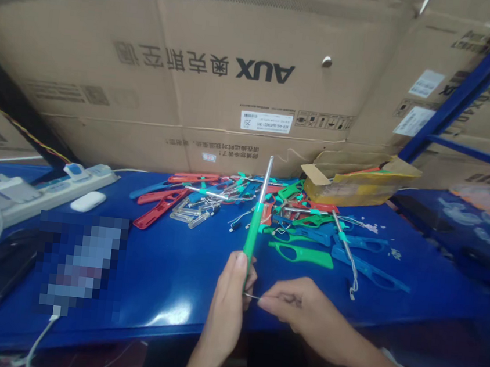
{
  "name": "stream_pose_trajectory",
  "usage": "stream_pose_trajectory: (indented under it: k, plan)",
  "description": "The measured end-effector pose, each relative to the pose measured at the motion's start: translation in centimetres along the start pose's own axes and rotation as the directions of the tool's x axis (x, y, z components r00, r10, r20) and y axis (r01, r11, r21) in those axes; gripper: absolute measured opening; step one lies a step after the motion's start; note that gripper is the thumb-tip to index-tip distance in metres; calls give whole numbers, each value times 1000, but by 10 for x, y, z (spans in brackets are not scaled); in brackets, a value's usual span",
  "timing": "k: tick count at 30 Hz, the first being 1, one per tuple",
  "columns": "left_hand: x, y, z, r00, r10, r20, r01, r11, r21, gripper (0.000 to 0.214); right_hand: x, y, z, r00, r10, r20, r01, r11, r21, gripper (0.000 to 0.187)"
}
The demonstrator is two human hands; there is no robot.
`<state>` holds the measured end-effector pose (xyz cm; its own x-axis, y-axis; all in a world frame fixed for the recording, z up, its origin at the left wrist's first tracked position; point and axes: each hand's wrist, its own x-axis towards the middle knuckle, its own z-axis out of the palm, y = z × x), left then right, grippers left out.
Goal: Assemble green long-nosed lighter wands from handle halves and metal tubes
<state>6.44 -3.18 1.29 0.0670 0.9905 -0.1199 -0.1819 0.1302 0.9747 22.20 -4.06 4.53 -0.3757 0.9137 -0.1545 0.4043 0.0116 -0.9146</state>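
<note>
My left hand (230, 290) is closed round the lower end of a green plastic stick (250, 239) with a metal tube (265, 180) on top, held upright and tilted slightly right. My right hand (297, 306) pinches a thin wire (251, 296) that comes out of the stick's bottom end, just right of the left hand. Both hands hover over the front edge of the blue table (166, 268). Behind them lies a heap of red, blue and green plastic handles (306, 225) with metal tubes and wires.
An open small cardboard box (354, 180) sits at the back right. A white power strip (51, 189) and a white earbud case (88, 201) lie at the left, with cables and a dark object. Large cardboard cartons (239, 72) wall off the back. A blue shelf frame (469, 90) stands right.
</note>
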Motion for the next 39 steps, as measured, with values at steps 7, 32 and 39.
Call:
stream_pose_trajectory:
  k: [7,32,39]
  plan:
    - [7,-6,2,996,48,-69,-59,984,-170,45,-12,7,-28,988,-130,-78,103,954,-281,31]
    - [-3,-9,-8,951,198,236,-260,926,272,43,0,10,-17,720,-113,-685,65,993,-95,34]
    - [-1,-2,-6,969,141,204,-191,949,250,34,-35,43,-39,681,317,-660,109,848,519,50]
